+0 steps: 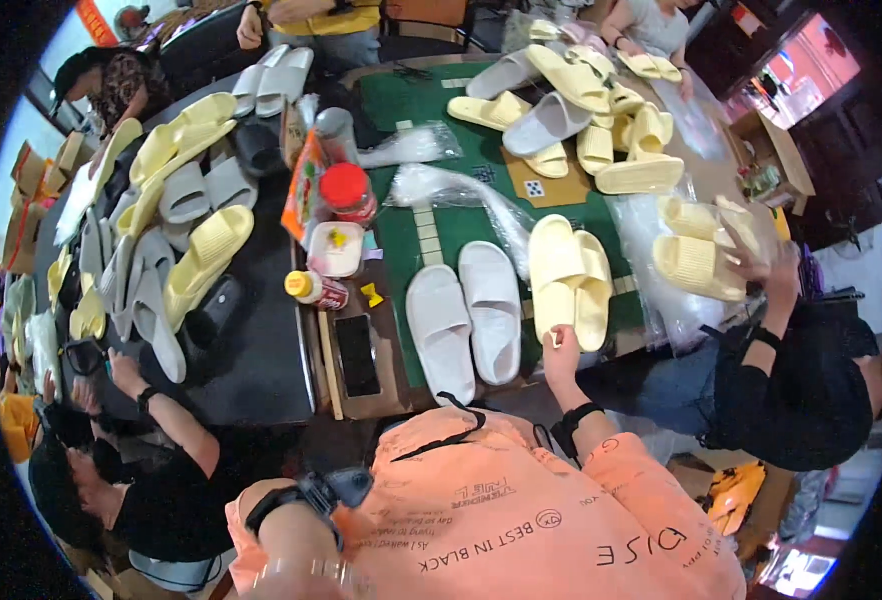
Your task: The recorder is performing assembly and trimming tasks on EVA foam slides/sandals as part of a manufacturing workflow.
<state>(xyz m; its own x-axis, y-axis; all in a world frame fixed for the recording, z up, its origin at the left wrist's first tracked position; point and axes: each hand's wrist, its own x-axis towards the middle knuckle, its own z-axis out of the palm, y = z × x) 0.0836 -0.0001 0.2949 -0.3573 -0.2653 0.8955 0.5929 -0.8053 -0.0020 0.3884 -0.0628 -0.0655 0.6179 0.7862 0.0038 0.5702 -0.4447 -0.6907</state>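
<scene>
— Where does the single view sit?
— On the person's head, a wide fisheye facing steeply down past the orange shirt (521, 520) to the green table (461, 225) just ahead.
— How near?
— The table's near edge is close; the far side curves toward the rim.

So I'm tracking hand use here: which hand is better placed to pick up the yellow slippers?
Right hand: it already touches the near end of the yellow slippers. The left hand is out of view, forearm low by the body.
</scene>
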